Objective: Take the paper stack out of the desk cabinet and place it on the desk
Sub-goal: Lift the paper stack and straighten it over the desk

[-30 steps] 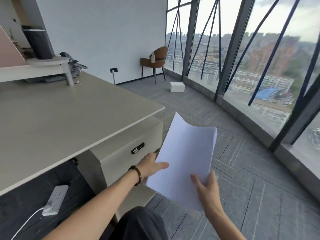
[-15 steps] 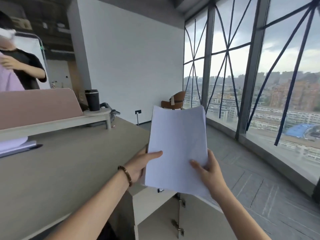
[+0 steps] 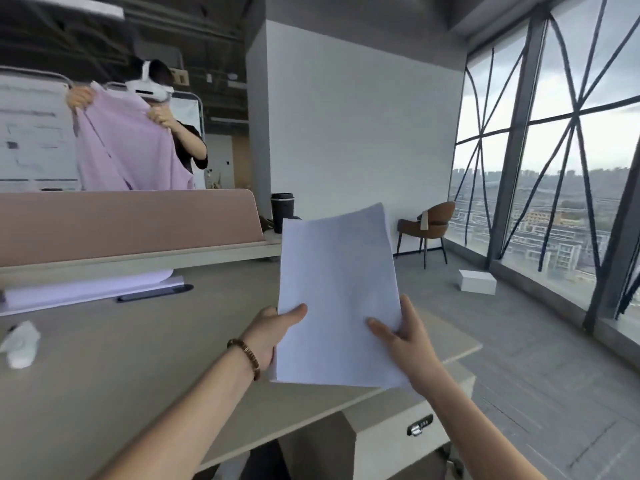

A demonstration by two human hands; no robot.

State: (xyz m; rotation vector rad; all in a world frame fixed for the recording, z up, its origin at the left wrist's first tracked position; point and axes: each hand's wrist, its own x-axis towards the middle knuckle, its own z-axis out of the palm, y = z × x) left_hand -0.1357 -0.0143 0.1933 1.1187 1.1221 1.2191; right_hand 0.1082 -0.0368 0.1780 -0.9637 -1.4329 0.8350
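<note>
One paper stack (image 3: 337, 296) at frame centre, held tilted above the right part of the table (image 3: 121, 368), not touching it. Two hands: left hand (image 3: 268, 336) with fingers closed on the stack's lower left edge, thumb on top, beaded bracelet (image 3: 245, 355) on the wrist; right hand (image 3: 403, 337) with fingers closed on the lower right edge, thumb across the sheet. One desk cabinet (image 3: 398, 431) at lower right beneath the tabletop, with one dark handle (image 3: 419, 425) on its front. On the grey table: one dark pen (image 3: 154, 293), one crumpled white object (image 3: 20, 344) at far left, more white sheets (image 3: 86, 287) under a raised shelf. One black cup (image 3: 282, 212) on that shelf, beside a pink divider (image 3: 128, 221). One brown chair (image 3: 427, 230) and one white box (image 3: 476, 281) on the grey floor near tall windows at right. Bare tabletop beneath and left of the stack.
</note>
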